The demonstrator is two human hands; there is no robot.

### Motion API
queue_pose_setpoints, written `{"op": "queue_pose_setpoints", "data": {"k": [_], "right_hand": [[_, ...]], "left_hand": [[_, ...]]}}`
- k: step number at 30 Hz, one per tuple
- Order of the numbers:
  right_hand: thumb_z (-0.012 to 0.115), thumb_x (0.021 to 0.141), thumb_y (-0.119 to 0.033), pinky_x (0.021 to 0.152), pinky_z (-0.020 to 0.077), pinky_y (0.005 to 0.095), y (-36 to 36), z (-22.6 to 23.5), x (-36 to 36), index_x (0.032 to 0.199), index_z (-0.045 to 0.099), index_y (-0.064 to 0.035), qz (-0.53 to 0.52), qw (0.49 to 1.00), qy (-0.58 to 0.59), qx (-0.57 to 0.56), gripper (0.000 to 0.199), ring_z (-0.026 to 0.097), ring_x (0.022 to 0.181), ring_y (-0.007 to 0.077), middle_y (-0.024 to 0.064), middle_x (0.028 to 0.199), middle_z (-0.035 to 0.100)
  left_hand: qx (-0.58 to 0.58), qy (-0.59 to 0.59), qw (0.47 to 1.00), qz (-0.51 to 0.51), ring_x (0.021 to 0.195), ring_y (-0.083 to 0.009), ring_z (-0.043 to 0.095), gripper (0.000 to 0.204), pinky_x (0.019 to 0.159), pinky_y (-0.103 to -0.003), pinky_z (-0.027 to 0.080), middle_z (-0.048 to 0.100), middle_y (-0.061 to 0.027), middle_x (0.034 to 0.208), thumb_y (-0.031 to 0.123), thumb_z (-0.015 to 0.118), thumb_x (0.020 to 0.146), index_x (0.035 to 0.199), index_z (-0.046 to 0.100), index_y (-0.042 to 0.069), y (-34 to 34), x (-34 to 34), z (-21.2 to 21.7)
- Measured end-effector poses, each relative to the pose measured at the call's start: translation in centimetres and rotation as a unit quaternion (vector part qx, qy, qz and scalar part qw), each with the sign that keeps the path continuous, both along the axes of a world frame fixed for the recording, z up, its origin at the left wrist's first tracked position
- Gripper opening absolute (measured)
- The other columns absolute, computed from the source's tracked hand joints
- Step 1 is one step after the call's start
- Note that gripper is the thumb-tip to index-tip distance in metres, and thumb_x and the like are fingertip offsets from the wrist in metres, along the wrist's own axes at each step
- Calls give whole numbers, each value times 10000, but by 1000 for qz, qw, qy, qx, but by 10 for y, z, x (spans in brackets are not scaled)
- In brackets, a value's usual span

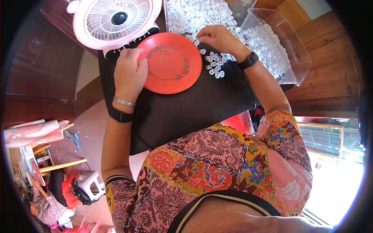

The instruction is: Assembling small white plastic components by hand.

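A round red plate (167, 83) lies on the black tabletop, with brown bead-like strands and thin sticks on it. At its left rim my left hand (131, 73) is closed, fingers curled and thumb over the edge. Beyond the plate's right side, my right hand (222, 40) reaches in among small clear-white plastic pieces, each with holes. Its thumb and forefinger are bent together in a pinch; whatever is between the tips is too small to make out. Just below that hand, several loose plastic pieces (216, 64) are scattered on the table.
A pink fan (83, 29) with a round guard stands behind the plate at left. At the back, a clear tray (168, 23) holds a heap of the white pieces. Right of my forearm sits another clear bin (301, 64) of them. The black table (167, 120) ends near my body.
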State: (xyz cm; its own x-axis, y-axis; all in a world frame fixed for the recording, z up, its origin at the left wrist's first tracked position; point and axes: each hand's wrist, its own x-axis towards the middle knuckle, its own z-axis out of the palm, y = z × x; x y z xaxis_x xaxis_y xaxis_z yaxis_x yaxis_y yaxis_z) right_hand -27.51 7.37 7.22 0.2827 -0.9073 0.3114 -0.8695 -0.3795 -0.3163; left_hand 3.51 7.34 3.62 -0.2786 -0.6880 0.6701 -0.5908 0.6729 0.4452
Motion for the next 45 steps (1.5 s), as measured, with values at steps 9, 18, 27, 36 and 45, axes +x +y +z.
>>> {"op": "queue_pose_setpoints", "data": {"k": [9, 18, 27, 36, 45], "right_hand": [[648, 847, -130, 634, 438, 201, 32, 8, 64, 927, 669, 8, 111, 915, -335, 196, 161, 538, 686, 47, -3, 774, 632], [620, 883, -126, 658, 450, 186, 39, 12, 78, 957, 670, -19, 116, 890, -362, 254, 139, 557, 708, 36, -7, 801, 642], [631, 859, -74, 682, 451, 209, 46, -2, 87, 904, 641, -3, 147, 911, -336, 189, 85, 553, 736, 60, -4, 804, 622], [683, 722, -161, 654, 480, 333, 44, 28, 50, 819, 621, -18, 127, 974, 76, 170, 183, 620, 755, 259, 93, 796, 612], [626, 765, -96, 723, 488, 345, 37, -1, 63, 852, 621, -48, 175, 974, 121, 83, 99, 608, 820, 261, 87, 815, 612]], "left_hand": [[-29, -83, 996, -23, 831, -338, 555, 148, 716, -424, 459, 585, -136, 873, 152, 577, 785, 882, 618, 48, 15, -14, 4], [212, 186, 939, -198, 710, -228, 573, 135, 661, -338, 450, 593, -121, 775, 132, 573, 816, 841, 590, 0, 32, -25, 5], [389, 231, 850, -268, 709, -84, 504, 143, 653, -221, 389, 569, -25, 746, 128, 504, 884, 828, 560, 9, 33, -36, -7], [348, 311, 846, -257, 618, -89, 496, 127, 595, -238, 399, 529, -20, 649, 93, 522, 834, 782, 560, -17, 22, -27, -18], [332, 267, 881, -205, 599, -84, 484, 128, 569, -245, 395, 517, -30, 624, 98, 529, 824, 778, 550, -19, 23, -31, -19]]}}
